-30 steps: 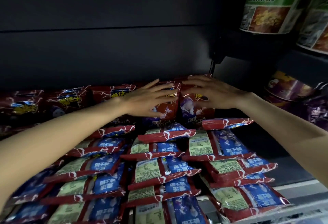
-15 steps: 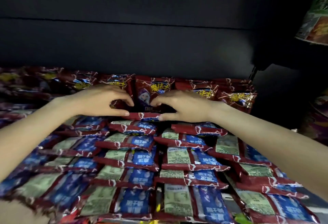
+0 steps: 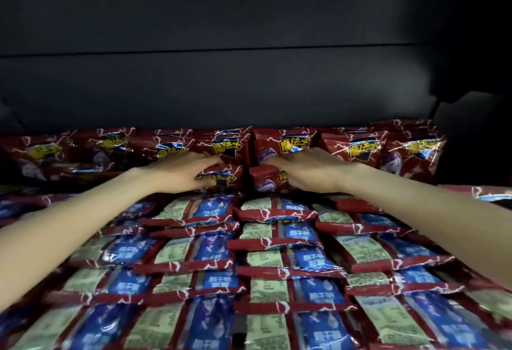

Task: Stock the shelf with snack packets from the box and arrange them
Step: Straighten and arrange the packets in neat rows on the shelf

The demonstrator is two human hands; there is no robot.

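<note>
Far left, the upright row of glossy red foil snack packets point(image 3: 116, 153) with yellow lettering stands face-out against the dark back panel of the shelf point(image 3: 249, 86), its line running left to right across the view. The left hand point(image 3: 180, 173) lies palm-down on that row left of centre, fingers nearly straight and pointing right. They press flat on the front of a red packet point(image 3: 221, 161); the thumb sits low and wraps nothing that shows, so this grip is open.

A narrow dark gap splits the row between the two hands. Just right of it, the right hand point(image 3: 307, 171) mirrors the left, fingers stretched leftward over the face of the neighbouring red packet point(image 3: 279, 144), touching it flat with no pinch visible.

Both hands reach equally far back, each nearest its own side of the gap. Closing that gap probably calls for a push inward.

In front lie overlapping rows of flat packets showing blue and green backs point(image 3: 266, 238).
</note>
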